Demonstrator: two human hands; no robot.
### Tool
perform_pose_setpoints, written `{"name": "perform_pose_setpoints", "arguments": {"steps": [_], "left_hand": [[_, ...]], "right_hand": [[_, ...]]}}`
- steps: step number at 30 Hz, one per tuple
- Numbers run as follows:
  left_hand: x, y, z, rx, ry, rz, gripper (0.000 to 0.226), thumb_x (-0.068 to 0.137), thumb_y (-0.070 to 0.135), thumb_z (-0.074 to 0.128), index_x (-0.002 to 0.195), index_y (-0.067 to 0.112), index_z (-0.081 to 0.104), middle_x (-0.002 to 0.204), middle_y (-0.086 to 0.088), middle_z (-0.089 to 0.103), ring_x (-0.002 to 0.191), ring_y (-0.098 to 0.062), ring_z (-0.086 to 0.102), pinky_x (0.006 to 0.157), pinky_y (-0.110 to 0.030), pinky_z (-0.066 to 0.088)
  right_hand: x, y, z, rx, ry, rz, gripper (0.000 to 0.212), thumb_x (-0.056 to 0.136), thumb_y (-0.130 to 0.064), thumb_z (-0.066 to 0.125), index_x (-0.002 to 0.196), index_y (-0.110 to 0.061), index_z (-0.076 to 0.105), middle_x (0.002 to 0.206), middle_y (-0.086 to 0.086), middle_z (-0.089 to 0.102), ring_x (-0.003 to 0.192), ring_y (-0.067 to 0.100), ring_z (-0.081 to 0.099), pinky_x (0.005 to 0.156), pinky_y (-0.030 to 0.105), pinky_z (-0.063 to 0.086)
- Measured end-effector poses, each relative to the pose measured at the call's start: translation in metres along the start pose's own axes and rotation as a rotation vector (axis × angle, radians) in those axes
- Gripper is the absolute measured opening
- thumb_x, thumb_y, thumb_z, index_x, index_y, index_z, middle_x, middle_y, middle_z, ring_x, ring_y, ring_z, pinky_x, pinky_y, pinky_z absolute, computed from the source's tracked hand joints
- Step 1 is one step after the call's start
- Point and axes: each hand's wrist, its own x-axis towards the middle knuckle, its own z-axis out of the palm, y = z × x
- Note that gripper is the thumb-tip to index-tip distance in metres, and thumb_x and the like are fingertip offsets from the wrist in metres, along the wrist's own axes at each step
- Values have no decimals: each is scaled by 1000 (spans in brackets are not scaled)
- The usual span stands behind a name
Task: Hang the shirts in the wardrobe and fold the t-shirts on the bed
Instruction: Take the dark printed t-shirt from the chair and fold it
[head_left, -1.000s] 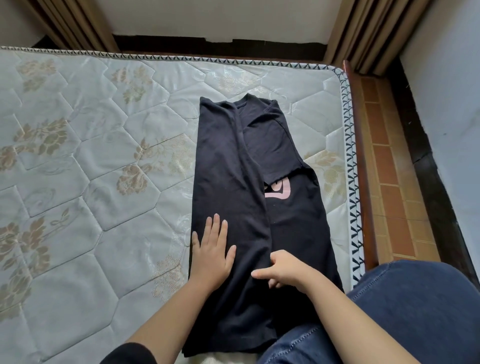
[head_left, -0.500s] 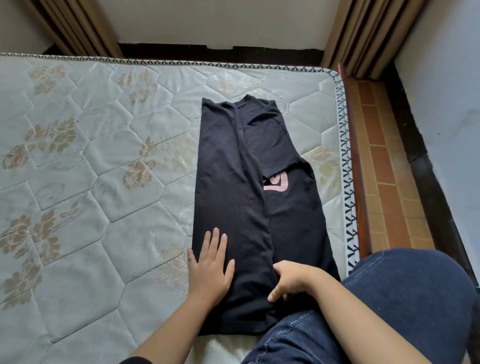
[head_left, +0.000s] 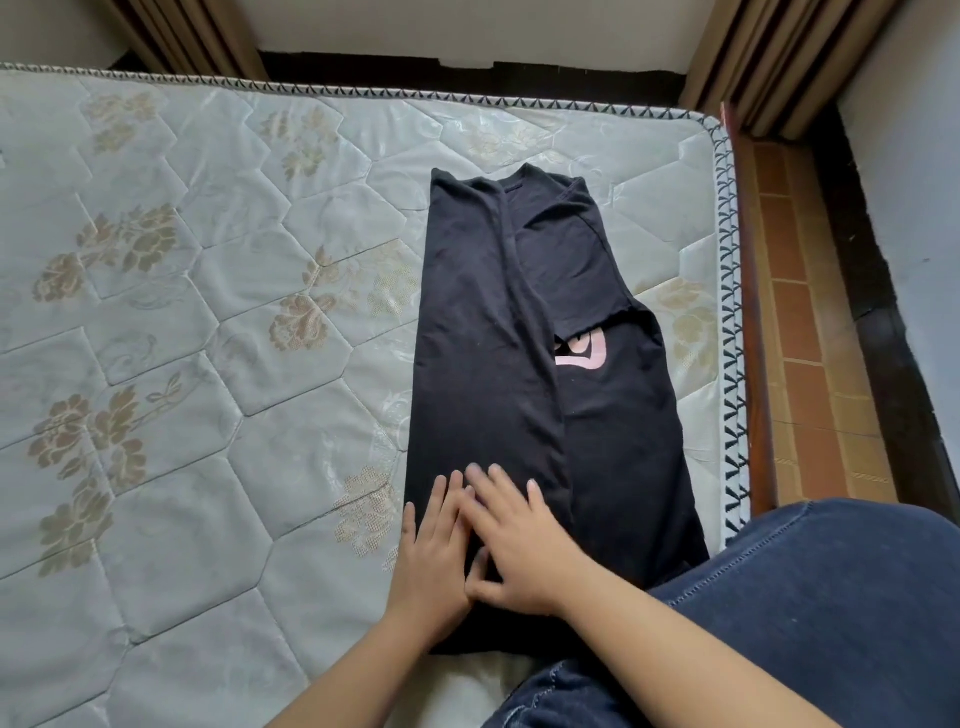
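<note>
Black t-shirt (head_left: 498, 364) flat on mattress, sides folded inward into long strip, collar at far end, pink print partly showing.

A home bedroom: quilted mattress (head_left: 208, 364), curtains (head_left: 769, 57), tiled floor (head_left: 815, 364)

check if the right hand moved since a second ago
Yes. The right hand crossed leftward over the centre fold edge of the t-shirt and now lies flat, touching the left hand.

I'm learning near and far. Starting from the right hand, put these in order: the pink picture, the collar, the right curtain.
1. Pink picture, on the shirt, just ahead of the right hand.
2. Collar, at the shirt's far end.
3. Right curtain, beyond the bed.
</note>
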Motion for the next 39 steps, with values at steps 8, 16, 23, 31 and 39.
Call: {"name": "perform_pose_setpoints", "arguments": {"steps": [8,16,23,31,39], "left_hand": [[-24,-17,-5,61,-19,70,80,74,55,47,143,18,32,159,1,7,145,-16,10,106,-52,19],[12,-9,-26,-22,277,52,35,77,35,49,101,14,64,113,-5,65,106,-18,49,81,-35,31],[102,-24,-23,-52,158,14,49,82,26,39,129,12,45,136,-10,53,129,-20,36,96,-52,43],[96,-51,-21,-4,134,-156,53,85,29,35,132,11,52,143,-6,47,131,-19,31,98,-53,35],[175,-49,-40,-3,181,-170,46,82,29,39,111,4,64,122,-18,60,113,-36,58,87,-53,47]], "right_hand": [[-17,52,-16,-225,-331,104,141,57,-65,74,133,-18,-34,138,-3,-44,127,18,-41,108,62,-11],[-11,65,-30,-118,-256,215,122,55,-87,23,132,-12,-34,141,0,-44,130,23,-41,107,56,-20],[43,46,-1,-119,-37,177,74,77,-60,28,130,-16,57,139,1,51,132,22,39,90,50,50],[31,115,-5,-236,125,383,70,93,-63,10,141,-18,33,149,0,35,146,19,-4,103,52,14],[94,79,-27,-253,265,209,70,82,-48,32,139,-7,37,148,10,38,140,26,22,107,53,19]]}}
